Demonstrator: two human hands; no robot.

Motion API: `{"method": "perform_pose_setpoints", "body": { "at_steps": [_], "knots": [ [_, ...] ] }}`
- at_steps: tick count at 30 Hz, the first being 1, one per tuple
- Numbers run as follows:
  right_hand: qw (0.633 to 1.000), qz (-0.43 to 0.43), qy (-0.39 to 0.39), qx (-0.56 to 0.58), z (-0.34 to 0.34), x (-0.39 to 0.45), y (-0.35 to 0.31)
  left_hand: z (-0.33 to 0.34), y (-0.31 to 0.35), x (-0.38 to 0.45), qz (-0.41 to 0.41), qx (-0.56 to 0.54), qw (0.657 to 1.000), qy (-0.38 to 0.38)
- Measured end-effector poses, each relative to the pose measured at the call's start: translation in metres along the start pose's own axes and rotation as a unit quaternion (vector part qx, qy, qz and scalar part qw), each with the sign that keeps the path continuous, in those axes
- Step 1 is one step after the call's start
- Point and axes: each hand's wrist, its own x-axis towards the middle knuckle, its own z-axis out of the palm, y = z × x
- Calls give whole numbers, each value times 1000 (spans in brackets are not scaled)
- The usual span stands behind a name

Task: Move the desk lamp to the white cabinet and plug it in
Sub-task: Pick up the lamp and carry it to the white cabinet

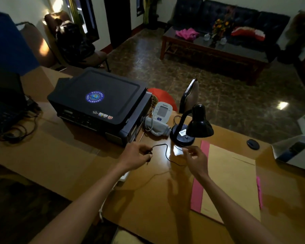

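A black desk lamp (190,127) with a gooseneck and a round base stands on the wooden desk (63,161), its shade pointing down and unlit. Its thin black cord (166,152) loops over the desk in front of the base. My left hand (137,154) grips the plug end of the cord, left of the loop. Just in front of the lamp base, my right hand (195,155) pinches the cord with its fingers. The white cabinet is not in view.
A black printer (99,101) sits left of the lamp, a blood pressure monitor (161,115) with its cuff between them. A brown envelope on a pink folder (231,180) lies at right. A white power strip (124,176) is partly hidden under my left forearm. Chair (189,95) behind the desk.
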Motion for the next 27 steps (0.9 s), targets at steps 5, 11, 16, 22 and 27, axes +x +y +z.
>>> {"method": "perform_pose_setpoints", "body": {
  "at_steps": [5,11,16,22,27],
  "knots": [
    [996,52,10,-65,5,57,43,5,-6,15,-46,7,998,54],
    [989,48,-76,-115,23,117,56,12,-24,23,-100,24,991,85],
    [983,112,-127,-70,30,136,70,10,-33,20,-116,15,987,109],
    [935,221,-278,8,31,137,84,13,-37,16,-117,11,987,112],
    [944,212,-241,-72,39,130,84,23,-32,14,-119,25,986,114]
  ]
}}
